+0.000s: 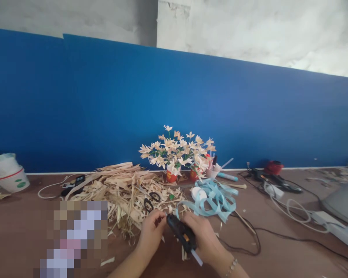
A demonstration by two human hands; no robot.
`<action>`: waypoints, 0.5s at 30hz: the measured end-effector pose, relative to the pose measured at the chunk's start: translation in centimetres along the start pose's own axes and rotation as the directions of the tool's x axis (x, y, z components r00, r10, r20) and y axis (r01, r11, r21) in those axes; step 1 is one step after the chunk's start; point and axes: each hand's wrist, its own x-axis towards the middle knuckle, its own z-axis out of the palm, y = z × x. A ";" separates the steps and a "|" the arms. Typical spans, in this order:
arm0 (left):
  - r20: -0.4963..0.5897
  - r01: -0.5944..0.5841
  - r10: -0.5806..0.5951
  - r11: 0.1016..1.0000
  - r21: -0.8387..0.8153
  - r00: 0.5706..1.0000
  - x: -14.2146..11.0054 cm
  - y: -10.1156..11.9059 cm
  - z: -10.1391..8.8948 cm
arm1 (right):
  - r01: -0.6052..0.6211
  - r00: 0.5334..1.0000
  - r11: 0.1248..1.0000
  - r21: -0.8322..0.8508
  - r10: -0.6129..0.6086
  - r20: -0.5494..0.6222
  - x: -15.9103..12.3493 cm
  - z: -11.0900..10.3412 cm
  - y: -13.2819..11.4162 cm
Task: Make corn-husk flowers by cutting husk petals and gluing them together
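My right hand (201, 231) is wrapped round a black hot glue gun (182, 233), with a whitish glue stick (196, 258) poking out of its back end. The gun's nozzle points away from me and to the left, close to the fingertips of my left hand (152, 227). Those fingers are pinched together; whatever they hold is too small to make out. Just beyond lie black-handled scissors (148, 204) on a heap of dry husk strips (124, 193). Pale husk flowers (176, 148) stand in small red pots (171, 177) at the back.
Light blue ribbon (217, 199) lies tangled right of the scissors. A black cord (281, 234) and a white power strip (336, 229) run along the right side. A white bucket (13, 179) stands far left, and a blue partition (104, 104) closes off the back.
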 end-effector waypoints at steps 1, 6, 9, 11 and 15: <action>0.004 -0.022 0.022 0.999 0.030 1.000 0.0 0.0 0.0 | -0.047 0.999 0.999 -0.021 0.047 -0.023 0.0 -0.3 0.0; -0.019 0.077 -0.076 0.997 0.029 0.997 0.2 -0.2 -0.4 | -0.489 0.870 0.858 -0.155 0.466 -0.163 -1.4 -2.7 2.3; -0.033 0.129 -0.131 0.991 -0.047 0.991 0.4 -0.2 -0.4 | -0.707 0.706 0.670 -0.226 0.686 -0.173 -3.9 -4.0 5.6; -0.033 0.152 -0.156 0.985 -0.087 0.987 0.4 -0.1 -0.4 | -0.788 0.603 0.556 -0.264 0.783 -0.152 -6.0 -4.4 8.0; -0.059 0.184 -0.195 0.972 -0.145 0.979 0.2 0.2 -0.3 | -0.872 0.443 0.360 -0.333 0.869 -0.222 -9.3 -4.3 11.5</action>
